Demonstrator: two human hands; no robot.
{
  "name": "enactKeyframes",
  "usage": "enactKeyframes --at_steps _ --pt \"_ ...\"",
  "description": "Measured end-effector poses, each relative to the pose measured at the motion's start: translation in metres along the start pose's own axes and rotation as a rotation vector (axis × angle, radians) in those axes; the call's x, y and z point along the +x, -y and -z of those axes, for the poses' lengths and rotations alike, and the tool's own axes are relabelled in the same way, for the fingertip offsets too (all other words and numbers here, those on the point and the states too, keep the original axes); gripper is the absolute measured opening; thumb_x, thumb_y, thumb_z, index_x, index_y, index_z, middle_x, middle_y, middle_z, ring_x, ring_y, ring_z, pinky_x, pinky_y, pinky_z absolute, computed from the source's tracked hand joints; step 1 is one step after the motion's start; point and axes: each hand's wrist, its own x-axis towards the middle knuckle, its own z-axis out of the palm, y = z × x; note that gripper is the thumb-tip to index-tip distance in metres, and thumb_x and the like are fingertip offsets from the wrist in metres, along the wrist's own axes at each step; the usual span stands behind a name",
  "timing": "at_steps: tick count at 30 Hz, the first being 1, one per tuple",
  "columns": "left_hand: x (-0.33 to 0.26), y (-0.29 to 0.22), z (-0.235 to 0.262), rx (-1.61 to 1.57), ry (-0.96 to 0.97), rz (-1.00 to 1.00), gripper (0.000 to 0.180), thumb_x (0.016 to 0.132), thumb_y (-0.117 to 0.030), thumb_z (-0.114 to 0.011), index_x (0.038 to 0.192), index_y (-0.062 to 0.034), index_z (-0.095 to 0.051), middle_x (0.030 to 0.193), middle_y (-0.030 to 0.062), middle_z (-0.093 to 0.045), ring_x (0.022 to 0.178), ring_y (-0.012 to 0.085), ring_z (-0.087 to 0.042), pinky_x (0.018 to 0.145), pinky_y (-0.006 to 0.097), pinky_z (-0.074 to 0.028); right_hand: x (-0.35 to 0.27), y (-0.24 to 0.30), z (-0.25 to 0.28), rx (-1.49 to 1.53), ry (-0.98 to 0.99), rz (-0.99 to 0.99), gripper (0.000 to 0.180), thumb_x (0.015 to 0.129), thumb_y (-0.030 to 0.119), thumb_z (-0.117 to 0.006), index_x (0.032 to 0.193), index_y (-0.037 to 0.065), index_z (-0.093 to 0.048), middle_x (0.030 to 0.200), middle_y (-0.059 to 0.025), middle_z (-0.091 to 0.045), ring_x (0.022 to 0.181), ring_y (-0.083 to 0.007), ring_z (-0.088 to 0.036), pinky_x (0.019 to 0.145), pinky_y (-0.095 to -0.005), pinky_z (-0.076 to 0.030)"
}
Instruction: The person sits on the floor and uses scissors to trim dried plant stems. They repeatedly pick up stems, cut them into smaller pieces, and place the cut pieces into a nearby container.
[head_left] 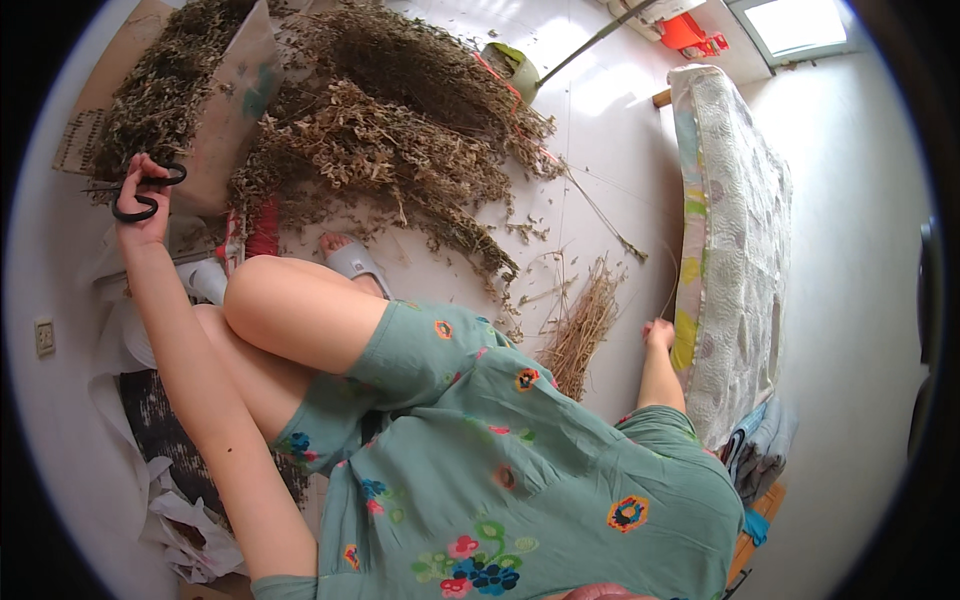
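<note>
At the far left, my left hand (147, 205) is closed around scissors (135, 217) with black loop handles; their blades hardly show. The hand is beside an open cardboard box (222, 135) filled with dried leafy plants (165, 95). My right hand (657, 333) is out at the right, by the bed's edge, with its fingers pinched together. A thin curved dry stem (673, 285) rises from these fingers, though the grip itself is small and hard to make out. Left of this hand lies a bundle of bare dry stalks (583, 335) on the floor.
A large heap of dried plants (385, 150) covers the floor ahead, with loose bits around it. A quilted bed (740, 240) stands along the right. Near the heap are a green dustpan (520, 72), a grey slipper (360, 265) on my foot and a red bundle (262, 232).
</note>
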Motion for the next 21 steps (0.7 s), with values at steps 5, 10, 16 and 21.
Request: enactKeyframes --at_steps 5,10,16,21 --pt "-0.019 0.025 -0.017 -0.118 -0.15 -0.014 0.023 0.088 -0.001 -0.054 0.109 -0.0048 -0.062 0.102 0.0084 -0.066 0.085 0.0216 -0.063 0.081 0.036 -0.051 -0.013 -0.1 0.01 -1.95 1.118 0.096 0.023 0.091 0.021 -0.053 0.103 0.005 -0.065 0.108 -0.0242 -0.061 0.104 -0.0373 -0.06 0.082 -0.0506 -0.05" --pt "-0.029 0.009 -0.037 -0.064 -0.126 -0.059 0.022 0.087 0.0 -0.054 0.106 -0.0029 -0.065 0.1 0.009 -0.066 0.085 0.0196 -0.063 0.079 0.034 -0.053 -0.12 0.033 -0.155 -1.08 0.381 0.128 0.048 0.081 0.019 -0.067 0.126 0.008 -0.055 0.143 -0.0158 -0.034 0.127 -0.0362 -0.044 0.104 -0.0448 -0.041" --pt "-0.021 0.027 -0.066 -0.079 -0.081 -0.057 0.025 0.088 -0.003 -0.055 0.112 -0.002 -0.062 0.101 0.0074 -0.064 0.086 0.0182 -0.061 0.081 0.031 -0.051 -0.186 0.193 -0.335 -0.767 0.549 1.152 0.04 0.078 0.007 -0.06 0.118 0.006 -0.056 0.133 -0.0143 -0.046 0.123 -0.0337 -0.044 0.099 -0.0412 -0.042" --pt "-0.025 0.025 -0.081 -0.02 -0.044 -0.072 0.027 0.089 -0.001 -0.053 0.115 -0.0027 -0.056 0.101 0.0106 -0.063 0.08 0.0195 -0.061 0.077 0.033 -0.052 -0.281 0.286 -0.461 -0.768 0.694 1.395 0.059 0.079 0.021 -0.071 0.131 0.006 -0.049 0.138 -0.0117 -0.043 0.128 -0.0306 -0.04 0.1 -0.0424 -0.041"
